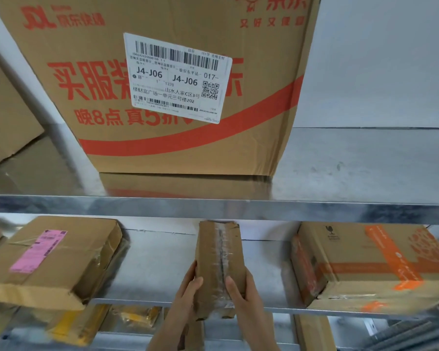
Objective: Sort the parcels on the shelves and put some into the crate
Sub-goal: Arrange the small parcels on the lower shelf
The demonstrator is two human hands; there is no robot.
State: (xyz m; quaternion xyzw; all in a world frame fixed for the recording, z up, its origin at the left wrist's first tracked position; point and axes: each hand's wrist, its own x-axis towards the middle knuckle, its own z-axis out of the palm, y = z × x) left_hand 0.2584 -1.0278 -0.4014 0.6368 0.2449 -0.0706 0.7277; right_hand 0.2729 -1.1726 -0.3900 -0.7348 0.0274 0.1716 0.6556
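A narrow brown taped parcel [218, 262] lies lengthwise on the middle metal shelf [157, 269], its near end overhanging the front edge. My left hand [186, 291] grips its left side and my right hand [242, 290] grips its right side, thumbs on top. To the left lies a flat cardboard parcel with a pink label [53, 259]. At the right sits a brown box with orange print [370, 264]. A large cardboard box with red print and a white shipping label [162, 79] stands on the upper shelf [352, 160]. No crate is in view.
Part of another cardboard box [5, 117] shows at the upper shelf's left edge. On the lower shelf are yellow padded parcels [91, 323] and a brown box [312, 333]. The upper shelf's steel front rail [238, 207] runs across the view. Bare shelf lies either side of the held parcel.
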